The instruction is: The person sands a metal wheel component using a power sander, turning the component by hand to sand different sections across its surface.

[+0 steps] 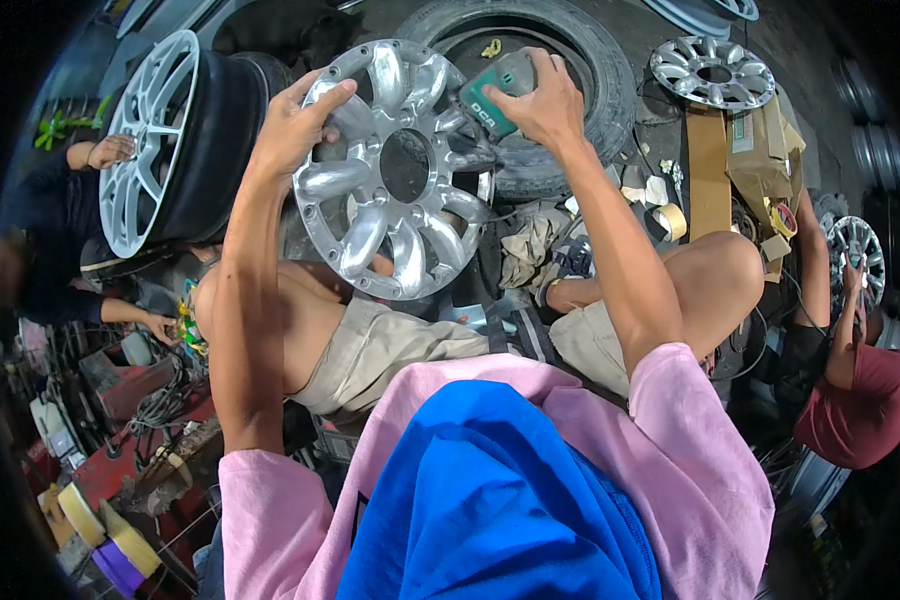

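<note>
My left hand grips the upper left rim of a shiny metal wheel face, fingers wrapped over its edge. The wheel face is tilted upright above my lap, with polished spokes and a round hole in the centre. In my right hand is a green and grey DCA power tool, held from above with the thumb across its body. The tool sits at the upper right edge of the wheel face; its working end is hidden, so I cannot tell whether it touches the metal.
A tire lies behind the wheel face. At left stands a silver-spoked wheel, a co-worker's hand on it. Another wheel face rests above cardboard at right. A person in a maroon shirt works at far right.
</note>
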Action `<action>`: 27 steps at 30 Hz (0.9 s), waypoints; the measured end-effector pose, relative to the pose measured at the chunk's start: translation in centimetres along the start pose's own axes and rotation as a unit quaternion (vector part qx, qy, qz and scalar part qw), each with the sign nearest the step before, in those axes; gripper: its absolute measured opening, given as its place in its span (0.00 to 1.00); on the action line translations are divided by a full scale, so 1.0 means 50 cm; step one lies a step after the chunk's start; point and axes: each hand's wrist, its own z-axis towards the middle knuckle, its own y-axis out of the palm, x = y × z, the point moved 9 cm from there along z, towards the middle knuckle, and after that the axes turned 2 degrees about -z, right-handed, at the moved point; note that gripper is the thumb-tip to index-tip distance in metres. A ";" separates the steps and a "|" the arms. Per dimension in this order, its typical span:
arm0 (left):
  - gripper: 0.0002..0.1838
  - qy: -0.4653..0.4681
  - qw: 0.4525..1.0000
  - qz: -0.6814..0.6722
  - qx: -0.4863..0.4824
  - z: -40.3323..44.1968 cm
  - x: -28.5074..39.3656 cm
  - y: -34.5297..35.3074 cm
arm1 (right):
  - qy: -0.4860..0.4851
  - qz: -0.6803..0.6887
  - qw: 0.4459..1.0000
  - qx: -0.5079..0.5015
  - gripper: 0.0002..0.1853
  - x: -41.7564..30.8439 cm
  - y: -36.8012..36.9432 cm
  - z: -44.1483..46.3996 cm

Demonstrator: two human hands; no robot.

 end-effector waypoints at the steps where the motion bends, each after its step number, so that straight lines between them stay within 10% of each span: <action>1: 0.21 -0.004 1.000 0.001 0.007 -0.002 0.001 -0.001 | 0.018 -0.006 1.000 0.018 0.41 0.012 -0.004 0.003; 27: 0.23 -0.016 0.999 -0.007 0.040 -0.021 -0.010 -0.011 | 0.036 -0.052 0.998 -0.016 0.42 -0.010 -0.001 0.018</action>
